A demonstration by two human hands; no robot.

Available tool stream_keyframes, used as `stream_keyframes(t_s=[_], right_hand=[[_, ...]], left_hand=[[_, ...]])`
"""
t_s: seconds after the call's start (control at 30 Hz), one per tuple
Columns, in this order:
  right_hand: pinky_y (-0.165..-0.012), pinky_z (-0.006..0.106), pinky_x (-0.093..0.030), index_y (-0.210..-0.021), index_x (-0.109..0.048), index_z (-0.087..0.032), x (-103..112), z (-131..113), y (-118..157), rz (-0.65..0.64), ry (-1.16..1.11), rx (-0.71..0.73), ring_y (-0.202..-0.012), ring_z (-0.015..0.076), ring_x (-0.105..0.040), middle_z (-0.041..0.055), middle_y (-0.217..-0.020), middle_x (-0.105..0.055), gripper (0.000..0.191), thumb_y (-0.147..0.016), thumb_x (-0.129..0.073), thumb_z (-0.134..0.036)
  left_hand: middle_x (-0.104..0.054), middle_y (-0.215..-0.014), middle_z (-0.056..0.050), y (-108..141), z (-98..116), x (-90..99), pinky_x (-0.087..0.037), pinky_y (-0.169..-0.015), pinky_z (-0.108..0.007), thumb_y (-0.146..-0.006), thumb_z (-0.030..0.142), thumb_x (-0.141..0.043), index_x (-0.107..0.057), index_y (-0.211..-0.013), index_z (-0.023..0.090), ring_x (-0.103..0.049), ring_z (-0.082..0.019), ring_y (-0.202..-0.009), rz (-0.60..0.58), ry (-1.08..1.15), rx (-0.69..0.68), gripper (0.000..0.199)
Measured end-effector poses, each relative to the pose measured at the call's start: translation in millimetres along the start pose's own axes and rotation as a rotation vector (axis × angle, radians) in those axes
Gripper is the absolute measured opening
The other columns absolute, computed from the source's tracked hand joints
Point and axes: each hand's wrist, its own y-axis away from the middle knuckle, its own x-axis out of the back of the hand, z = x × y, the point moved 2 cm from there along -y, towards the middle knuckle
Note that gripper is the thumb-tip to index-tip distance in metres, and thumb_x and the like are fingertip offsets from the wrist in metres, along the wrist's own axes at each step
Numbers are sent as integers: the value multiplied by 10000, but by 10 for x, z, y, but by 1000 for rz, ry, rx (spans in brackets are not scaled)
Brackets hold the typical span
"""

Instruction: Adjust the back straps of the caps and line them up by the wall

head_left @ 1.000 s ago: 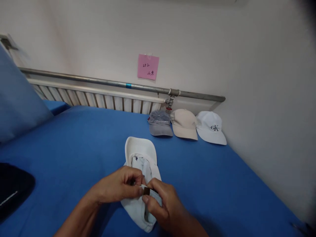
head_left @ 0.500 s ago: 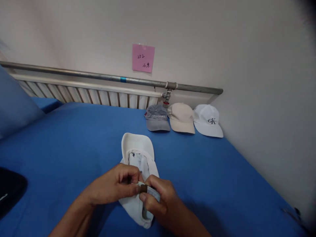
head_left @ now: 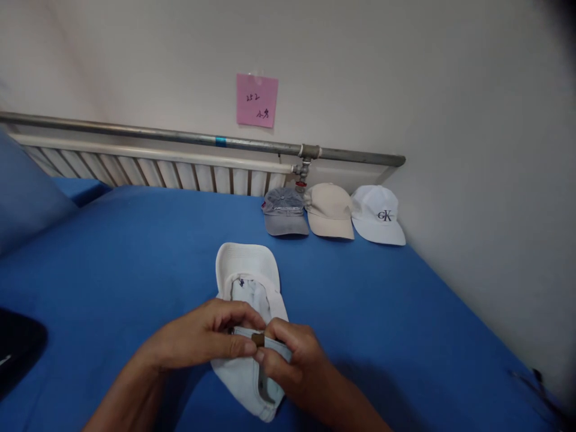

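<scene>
A white baseball cap (head_left: 247,261) lies upside down on the blue cover, its brim pointing away from me and its inside showing. My left hand (head_left: 209,333) pinches the cap's back strap from the left, thumb in front and fingers behind. From the right, my right hand (head_left: 294,360) pinches the same strap between thumb and forefinger. Between the two thumbs shows a small brown buckle (head_left: 258,340) on the strap. The fingers hide much of the strap and part of the cap's opening.
A grey cap (head_left: 285,222), a beige cap (head_left: 330,219) and a white CK cap (head_left: 375,210) stand in a row at the back. Behind run a metal pipe (head_left: 157,133) and a radiator (head_left: 180,174). A black object (head_left: 20,348) is at left, a cable (head_left: 535,393) at lower right.
Both hands stay on the strap, and the brown buckle has shifted slightly left between them. The cap has moved a little left, its brim turned slightly.
</scene>
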Motion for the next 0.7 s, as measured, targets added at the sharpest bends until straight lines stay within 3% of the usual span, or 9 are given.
stream_keyframes(t_s=[0.2, 0.47, 0.7], right_hand=[[-511, 224, -287, -644, -398, -208, 14, 6, 6, -16, 5, -8, -536, 88, -368, -60, -572, -400, 199, -816, -485, -257], [-542, 234, -292, -650, -383, -208, 18, 51, -9, -53, -1, -66, -566, 96, -380, -54, -595, -410, 234, -839, -490, -295], [-554, 239, -300, -653, -381, -209, 11, 43, 6, -34, 13, -20, -569, 97, -393, -52, -599, -413, 238, -850, -490, -285]], left_hand=[[-497, -657, 48, 10, 61, 14, -291, -507, -210, -853, 400, -631, -680, -954, 161, -384, -86, -565, 69, -318, -7, 265], [-556, -695, 25, -1, 99, -9, -330, -548, -211, -871, 437, -618, -676, -865, 149, -450, -97, -603, 123, -484, -77, 294], [-570, -694, 18, 11, 99, 3, -354, -572, -217, -874, 458, -609, -680, -854, 154, -484, -112, -629, 140, -529, -82, 312]])
